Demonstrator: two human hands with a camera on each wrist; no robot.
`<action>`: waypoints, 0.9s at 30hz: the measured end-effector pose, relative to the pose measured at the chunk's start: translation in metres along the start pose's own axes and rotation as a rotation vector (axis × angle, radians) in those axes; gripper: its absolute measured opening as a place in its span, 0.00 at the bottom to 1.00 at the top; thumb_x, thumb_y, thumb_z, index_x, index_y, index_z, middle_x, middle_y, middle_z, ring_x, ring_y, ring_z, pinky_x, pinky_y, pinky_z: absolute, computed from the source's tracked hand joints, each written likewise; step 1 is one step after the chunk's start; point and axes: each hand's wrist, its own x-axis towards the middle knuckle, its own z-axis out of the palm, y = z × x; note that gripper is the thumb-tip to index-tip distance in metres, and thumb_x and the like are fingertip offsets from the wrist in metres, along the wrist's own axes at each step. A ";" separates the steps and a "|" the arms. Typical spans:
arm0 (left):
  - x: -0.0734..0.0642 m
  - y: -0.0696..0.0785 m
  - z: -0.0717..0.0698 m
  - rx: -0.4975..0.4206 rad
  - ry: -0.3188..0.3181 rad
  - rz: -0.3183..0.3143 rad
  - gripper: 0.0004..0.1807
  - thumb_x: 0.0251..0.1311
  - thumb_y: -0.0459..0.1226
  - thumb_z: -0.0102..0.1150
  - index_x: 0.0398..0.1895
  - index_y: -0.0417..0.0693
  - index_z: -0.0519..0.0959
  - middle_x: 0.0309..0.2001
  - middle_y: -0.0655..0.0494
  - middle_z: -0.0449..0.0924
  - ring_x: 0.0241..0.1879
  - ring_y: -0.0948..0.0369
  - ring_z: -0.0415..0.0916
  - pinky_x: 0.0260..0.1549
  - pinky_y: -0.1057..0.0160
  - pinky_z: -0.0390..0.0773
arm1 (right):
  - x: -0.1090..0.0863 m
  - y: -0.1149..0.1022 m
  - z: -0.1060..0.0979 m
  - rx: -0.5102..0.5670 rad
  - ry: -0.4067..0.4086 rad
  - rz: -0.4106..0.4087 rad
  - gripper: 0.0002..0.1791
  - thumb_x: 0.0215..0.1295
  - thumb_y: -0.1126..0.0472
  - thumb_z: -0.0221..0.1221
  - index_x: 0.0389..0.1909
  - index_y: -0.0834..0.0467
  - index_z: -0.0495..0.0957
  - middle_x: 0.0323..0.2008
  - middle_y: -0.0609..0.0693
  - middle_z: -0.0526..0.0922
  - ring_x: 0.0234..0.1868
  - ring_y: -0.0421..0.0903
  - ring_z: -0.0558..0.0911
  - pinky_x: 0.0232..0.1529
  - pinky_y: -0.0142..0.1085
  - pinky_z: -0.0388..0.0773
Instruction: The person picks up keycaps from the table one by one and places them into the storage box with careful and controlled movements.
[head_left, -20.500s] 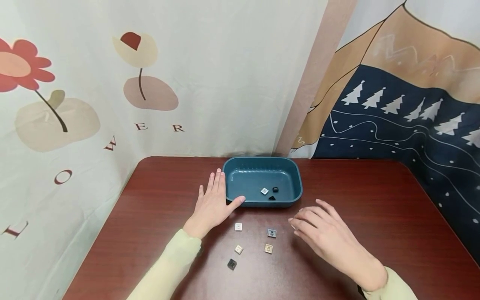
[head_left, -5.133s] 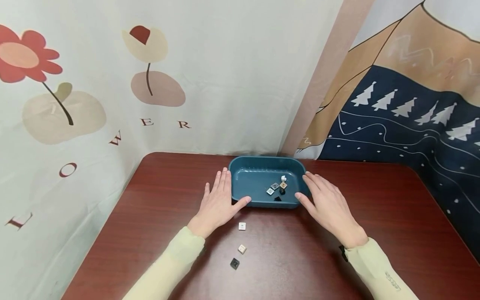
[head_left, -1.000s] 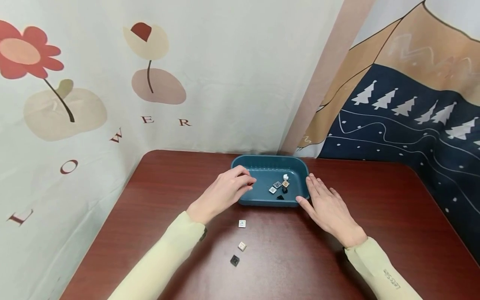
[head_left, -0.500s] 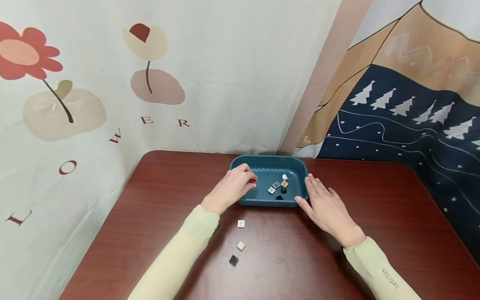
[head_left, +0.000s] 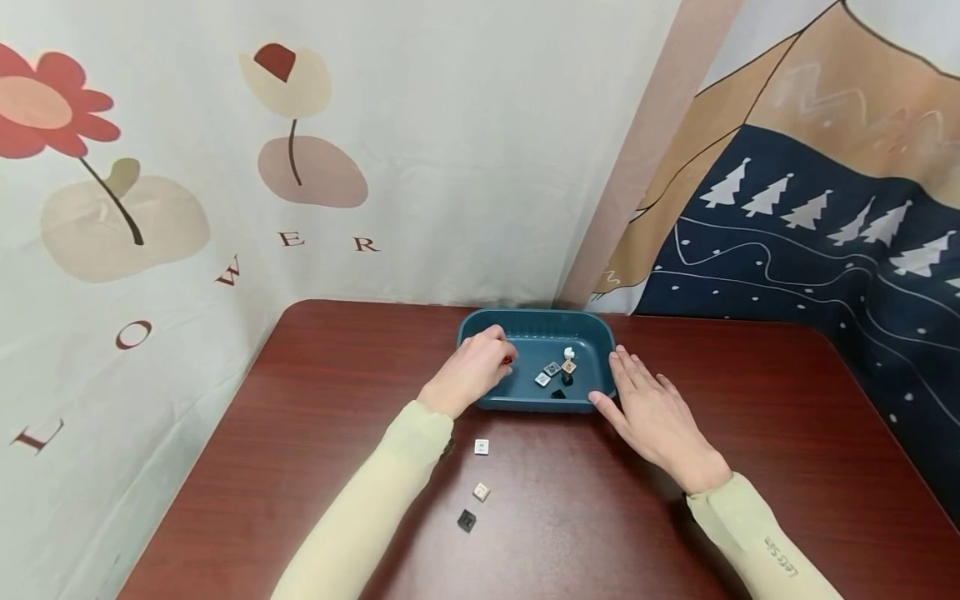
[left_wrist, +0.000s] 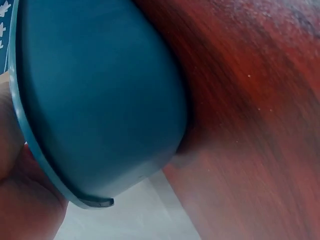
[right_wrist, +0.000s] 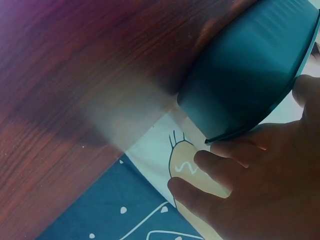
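Note:
My left hand point(head_left: 471, 367) reaches over the left rim of the blue tray point(head_left: 540, 406), fingers curled. Its fingertips pinch a small red keycap point(head_left: 507, 360), mostly hidden by the fingers. In the left wrist view, the tray's outer wall point(left_wrist: 105, 100) hides most of that hand's work. My right hand point(head_left: 656, 417) rests against the tray's right side with straight fingers, its thumb at the front rim. Inside the tray lie several keycaps, among them a white keycap point(head_left: 542, 379), a grey keycap point(head_left: 552, 368), a tan keycap point(head_left: 568, 367) and a black keycap point(head_left: 567, 379).
In front of the tray, a white keycap point(head_left: 482, 447), a cream keycap point(head_left: 482, 492) and a black keycap point(head_left: 467, 521) lie on the reddish-brown table point(head_left: 630, 533). A printed curtain point(head_left: 450, 167) hangs right behind the table's back edge.
From lying flat against the tray's left side, my left hand has come over the rim and now pinches the red keycap. Earlier, a grey and a tan keycap went from table to tray.

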 end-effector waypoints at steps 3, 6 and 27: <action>-0.002 -0.002 0.000 0.007 0.017 -0.002 0.12 0.63 0.33 0.72 0.49 0.44 0.89 0.46 0.49 0.78 0.43 0.57 0.80 0.46 0.62 0.83 | 0.001 -0.001 0.000 -0.008 0.006 -0.009 0.45 0.79 0.36 0.49 0.78 0.70 0.58 0.78 0.65 0.58 0.77 0.64 0.61 0.69 0.67 0.61; -0.006 -0.002 -0.003 -0.003 0.047 0.008 0.14 0.63 0.33 0.72 0.51 0.43 0.88 0.49 0.48 0.79 0.45 0.56 0.81 0.48 0.61 0.83 | 0.001 -0.001 0.000 -0.012 0.008 -0.012 0.45 0.79 0.36 0.48 0.78 0.70 0.58 0.78 0.65 0.58 0.77 0.64 0.62 0.69 0.67 0.61; -0.064 0.001 -0.038 0.051 0.294 0.259 0.16 0.63 0.41 0.73 0.53 0.49 0.88 0.56 0.55 0.83 0.61 0.54 0.77 0.59 0.50 0.75 | 0.000 0.000 0.002 -0.012 0.000 -0.006 0.46 0.78 0.35 0.47 0.78 0.70 0.57 0.79 0.65 0.57 0.77 0.64 0.61 0.69 0.68 0.60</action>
